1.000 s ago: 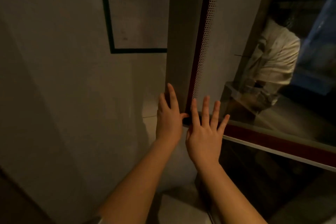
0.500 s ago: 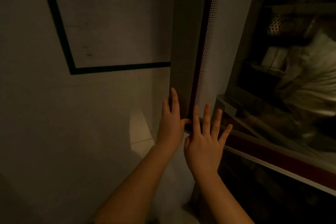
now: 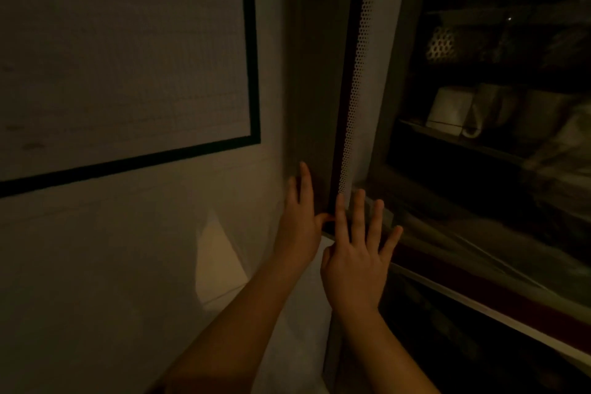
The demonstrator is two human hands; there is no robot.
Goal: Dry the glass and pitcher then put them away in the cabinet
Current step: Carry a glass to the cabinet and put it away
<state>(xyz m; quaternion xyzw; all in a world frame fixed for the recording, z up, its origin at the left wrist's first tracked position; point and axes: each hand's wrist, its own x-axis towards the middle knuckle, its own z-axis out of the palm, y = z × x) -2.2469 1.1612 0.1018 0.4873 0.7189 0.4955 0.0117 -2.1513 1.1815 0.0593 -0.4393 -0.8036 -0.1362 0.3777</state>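
Note:
The scene is dim. My left hand (image 3: 299, 224) lies flat with straight fingers against the grey side panel of the cabinet (image 3: 315, 73), its thumb at the panel's lower corner. My right hand (image 3: 358, 253) is spread flat on the cabinet's glass door (image 3: 479, 233), fingers straight and apart. Behind the glass, pale mugs (image 3: 454, 112) stand on a shelf. No glass or pitcher can be made out for certain. Neither hand holds anything.
A black-framed picture (image 3: 128, 67) hangs on the pale wall to the left. A perforated metal strip (image 3: 359, 73) runs up the cabinet's front edge. A red and white rail (image 3: 499, 313) runs below the glass door. Darker shelves lie beneath.
The view has swung up and to the right, bringing the shelf with mugs into sight. Both hands stay flat at the cabinet's lower corner.

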